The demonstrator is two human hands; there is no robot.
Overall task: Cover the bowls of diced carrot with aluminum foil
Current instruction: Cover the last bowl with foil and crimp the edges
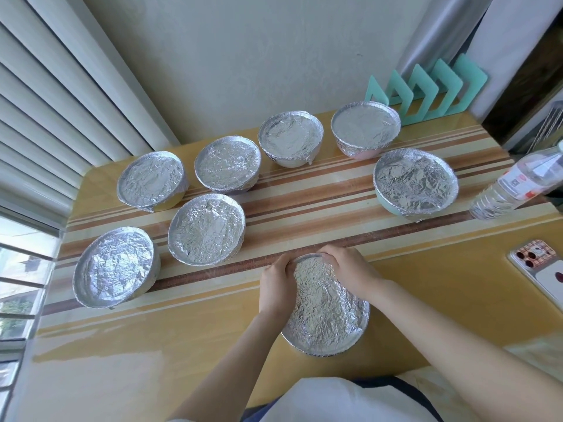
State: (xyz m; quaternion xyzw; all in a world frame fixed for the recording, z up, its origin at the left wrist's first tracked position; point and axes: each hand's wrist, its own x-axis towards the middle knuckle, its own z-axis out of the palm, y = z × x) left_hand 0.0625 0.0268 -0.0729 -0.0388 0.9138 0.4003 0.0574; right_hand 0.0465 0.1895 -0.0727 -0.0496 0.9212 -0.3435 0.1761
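Note:
A foil-covered bowl (326, 312) stands on the table right in front of me. My left hand (275, 287) grips its far left rim, fingers curled over the foil edge. My right hand (350, 269) presses the foil down on the far right rim. Crinkled foil hides the bowl's contents. Several other bowls, all wrapped in foil, stand further back: one at the near left (114, 274), one beside it (207, 228), others in a row behind up to the right (416, 181).
A clear plastic water bottle (515, 185) lies at the right. A phone (540, 266) rests at the right edge. A teal rack (426, 92) stands against the back wall. Window blinds (45, 117) run along the left of the striped table (304, 202).

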